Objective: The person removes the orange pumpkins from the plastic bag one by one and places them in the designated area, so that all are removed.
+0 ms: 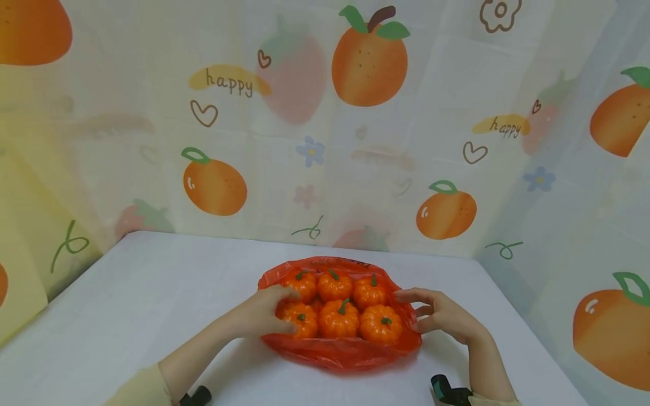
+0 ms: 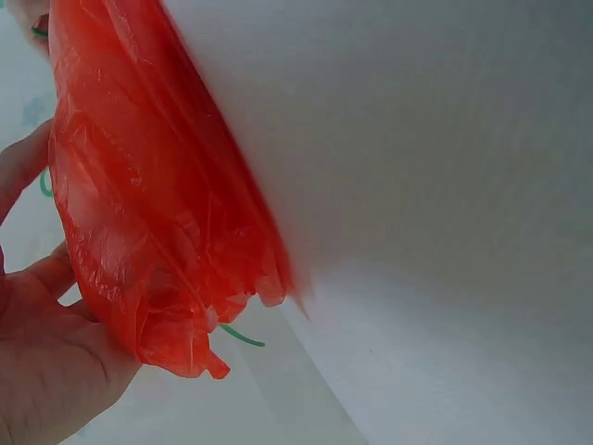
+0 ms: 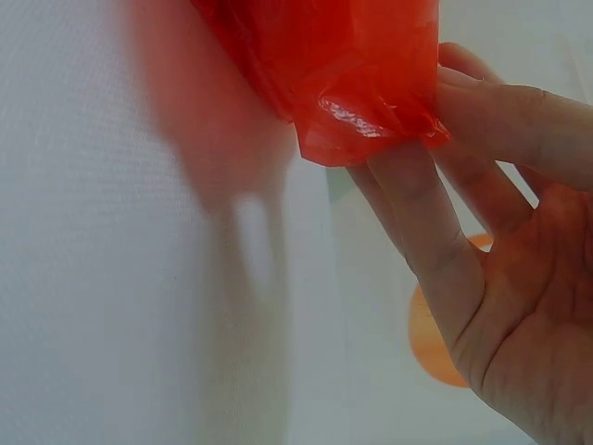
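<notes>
A crinkled red plastic bag [image 1: 345, 356] lies spread open on the table, with several small shiny orange pumpkins [image 1: 339, 319] with green stems in two rows inside. My left hand [image 1: 264, 310] reaches over the bag's left rim, its thumb and fingers spread around the near left pumpkin [image 1: 303, 319]. In the left wrist view, the bag [image 2: 157, 185] covers part of that hand [image 2: 56, 362]. On the other side, my right hand [image 1: 442, 316] touches the bag's right edge with loosely spread fingers. Fingertips reach behind the bag's corner [image 3: 357, 120] in the right wrist view.
The bag stands on a white-covered table [image 1: 178, 282]. Behind and beside it hangs a pale curtain [image 1: 330, 186] printed with oranges, strawberries and hearts. Dark straps [image 1: 449, 390] show near both wrists at the bottom of the head view.
</notes>
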A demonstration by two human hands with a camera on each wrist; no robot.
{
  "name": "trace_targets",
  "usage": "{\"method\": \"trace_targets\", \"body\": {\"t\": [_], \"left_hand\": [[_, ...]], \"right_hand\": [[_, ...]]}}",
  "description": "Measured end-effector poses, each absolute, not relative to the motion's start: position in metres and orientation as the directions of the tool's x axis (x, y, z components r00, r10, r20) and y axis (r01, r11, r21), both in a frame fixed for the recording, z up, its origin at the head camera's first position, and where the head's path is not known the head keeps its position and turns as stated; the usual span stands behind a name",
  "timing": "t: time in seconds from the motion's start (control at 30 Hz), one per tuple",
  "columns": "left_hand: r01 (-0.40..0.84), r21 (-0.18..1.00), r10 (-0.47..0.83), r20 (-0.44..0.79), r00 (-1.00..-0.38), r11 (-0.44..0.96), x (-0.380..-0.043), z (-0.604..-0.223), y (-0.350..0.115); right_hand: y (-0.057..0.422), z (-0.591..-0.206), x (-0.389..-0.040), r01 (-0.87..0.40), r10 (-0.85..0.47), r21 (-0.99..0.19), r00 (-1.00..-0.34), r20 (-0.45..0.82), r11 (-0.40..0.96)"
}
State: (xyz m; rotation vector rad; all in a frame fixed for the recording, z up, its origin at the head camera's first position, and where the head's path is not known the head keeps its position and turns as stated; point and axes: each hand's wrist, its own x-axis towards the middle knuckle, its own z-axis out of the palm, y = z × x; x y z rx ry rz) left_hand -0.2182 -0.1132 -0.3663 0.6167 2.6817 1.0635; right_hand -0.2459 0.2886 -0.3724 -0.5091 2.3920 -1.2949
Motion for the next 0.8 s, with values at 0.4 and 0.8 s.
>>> {"method": "trace_targets", "body": {"t": [0.4, 0.8], "left_hand": [[0.297, 0.676, 0.446, -0.052, -0.894, 0.675, -0.2143, -0.3697, -0.1137], [0.257, 0.67, 0.431, -0.103, -0.897, 0.696, -0.2109, -0.3676, -0.1099]], "right_hand": [[0.2882, -0.374, -0.2469, -0.136, -0.481, -0.852, -0.864, -0.147, 0.505], [0.2877, -0.3742, -0.247, -0.152, -0.488, -0.85, -0.862, -0.136, 0.504]]}}
